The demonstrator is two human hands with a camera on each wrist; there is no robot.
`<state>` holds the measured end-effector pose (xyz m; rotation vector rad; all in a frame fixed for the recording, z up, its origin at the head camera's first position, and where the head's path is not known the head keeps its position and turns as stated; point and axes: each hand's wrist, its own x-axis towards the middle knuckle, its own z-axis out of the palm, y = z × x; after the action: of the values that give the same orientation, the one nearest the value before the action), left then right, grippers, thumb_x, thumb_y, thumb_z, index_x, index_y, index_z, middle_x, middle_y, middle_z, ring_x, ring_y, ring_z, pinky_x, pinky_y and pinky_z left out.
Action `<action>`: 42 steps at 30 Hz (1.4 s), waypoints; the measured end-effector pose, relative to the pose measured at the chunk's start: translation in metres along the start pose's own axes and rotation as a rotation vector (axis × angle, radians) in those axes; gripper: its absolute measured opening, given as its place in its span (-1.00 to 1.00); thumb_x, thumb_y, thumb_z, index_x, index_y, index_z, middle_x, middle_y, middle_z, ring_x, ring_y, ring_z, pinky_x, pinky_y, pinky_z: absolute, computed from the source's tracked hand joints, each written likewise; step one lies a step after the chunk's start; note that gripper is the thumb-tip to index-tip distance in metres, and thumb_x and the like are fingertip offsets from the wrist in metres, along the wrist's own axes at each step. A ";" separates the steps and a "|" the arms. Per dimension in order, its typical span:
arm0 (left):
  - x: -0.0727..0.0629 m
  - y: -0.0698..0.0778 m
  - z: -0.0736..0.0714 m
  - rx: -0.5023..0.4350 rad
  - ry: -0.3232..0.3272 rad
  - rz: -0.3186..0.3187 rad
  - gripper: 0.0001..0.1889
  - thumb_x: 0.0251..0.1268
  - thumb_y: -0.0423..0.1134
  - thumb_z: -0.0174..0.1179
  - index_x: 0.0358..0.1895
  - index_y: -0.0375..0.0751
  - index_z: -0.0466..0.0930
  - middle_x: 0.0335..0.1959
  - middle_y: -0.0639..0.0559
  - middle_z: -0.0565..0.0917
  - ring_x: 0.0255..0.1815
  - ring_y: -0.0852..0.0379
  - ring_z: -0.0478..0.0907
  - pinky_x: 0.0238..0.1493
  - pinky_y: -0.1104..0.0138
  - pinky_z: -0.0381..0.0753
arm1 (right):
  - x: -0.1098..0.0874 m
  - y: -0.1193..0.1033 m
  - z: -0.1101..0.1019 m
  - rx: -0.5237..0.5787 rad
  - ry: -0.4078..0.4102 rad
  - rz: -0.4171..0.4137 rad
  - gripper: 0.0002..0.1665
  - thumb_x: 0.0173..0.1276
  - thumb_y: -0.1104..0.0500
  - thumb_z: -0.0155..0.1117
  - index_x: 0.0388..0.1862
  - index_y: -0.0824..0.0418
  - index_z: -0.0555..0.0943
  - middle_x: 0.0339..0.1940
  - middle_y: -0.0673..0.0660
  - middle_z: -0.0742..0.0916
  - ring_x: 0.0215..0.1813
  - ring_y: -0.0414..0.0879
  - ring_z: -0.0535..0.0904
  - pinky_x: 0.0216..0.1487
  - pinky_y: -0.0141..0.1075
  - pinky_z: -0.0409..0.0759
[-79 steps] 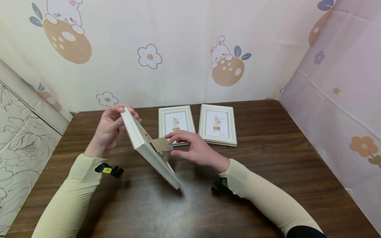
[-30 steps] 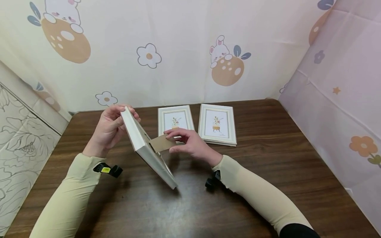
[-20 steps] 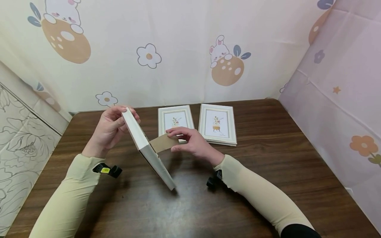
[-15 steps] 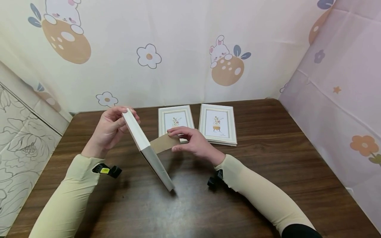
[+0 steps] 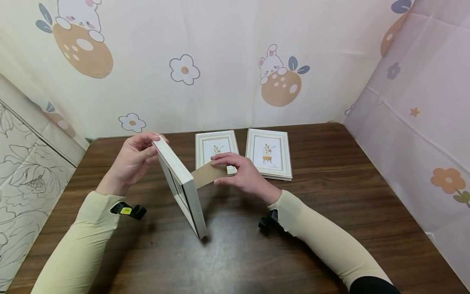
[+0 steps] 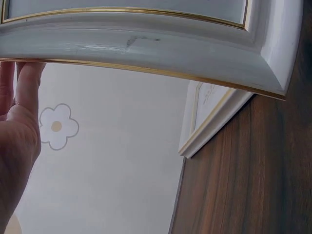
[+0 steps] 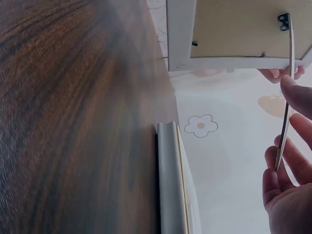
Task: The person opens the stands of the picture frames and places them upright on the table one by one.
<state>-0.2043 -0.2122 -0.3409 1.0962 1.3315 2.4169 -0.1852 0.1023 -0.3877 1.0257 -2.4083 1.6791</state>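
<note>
White rectangular picture frame with thin gold trim [image 5: 189, 192] is standing tilted on edge over the dark wood-grain counter [image 5: 327, 163]. Left grip [image 5: 134, 163] is pinching its far upper edge, thumb on the near side, fingers reaching behind. And across from it, right grip [image 5: 246, 175] is pinching a thin brown rectangular board flap [image 5: 204, 173] that's jutting out from the frame's back! Right wrist view is showing the tan backing panel [image 7: 234, 34], with a black hinge fitting [image 7: 284, 22] sitting right at the flap's end. Whether the frame's lowest corner is touching the counter, I cannot tell. Beyond, two more white frames are lying face up, side by side: the left lying frame [image 5: 213, 145] is being partly covered by the right grip, while the right lying frame [image 5: 268, 153] is displaying its potted-plant print. Behind everything, a pale curtain printed with rabbits and flowers [image 5: 227, 98] is hanging.
</note>
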 end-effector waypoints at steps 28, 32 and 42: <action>0.006 -0.002 0.003 0.062 0.016 -0.046 -0.77 0.39 -0.50 0.15 0.00 -0.23 0.67 0.01 -0.15 0.63 -0.11 0.10 0.58 -0.21 0.40 0.66 | -0.001 0.006 -0.003 0.071 -0.114 0.055 -0.28 0.08 0.31 0.60 0.26 0.23 0.56 0.25 0.07 0.61 0.24 -0.06 0.52 0.19 -0.17 0.55; 0.006 -0.001 0.004 0.068 0.028 -0.044 -0.78 0.36 -0.47 0.17 -0.01 -0.23 0.68 0.00 -0.16 0.65 -0.14 0.12 0.58 -0.25 0.43 0.64 | -0.002 0.006 -0.001 0.072 -0.116 0.071 -0.27 0.07 0.32 0.60 0.26 0.26 0.55 0.25 0.10 0.61 0.22 -0.04 0.52 0.19 -0.18 0.55; 0.004 0.003 0.005 0.078 0.043 -0.027 -0.79 0.36 -0.48 0.17 -0.01 -0.25 0.68 0.00 -0.15 0.65 -0.15 0.13 0.58 -0.24 0.43 0.65 | -0.006 0.010 -0.008 0.085 -0.091 0.105 -0.26 0.11 0.30 0.59 0.29 0.21 0.54 0.22 0.09 0.63 0.23 -0.02 0.54 0.24 -0.13 0.52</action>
<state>-0.2033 -0.2087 -0.3343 1.0433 1.4556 2.4005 -0.1882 0.1145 -0.3948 1.0247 -2.5078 1.8216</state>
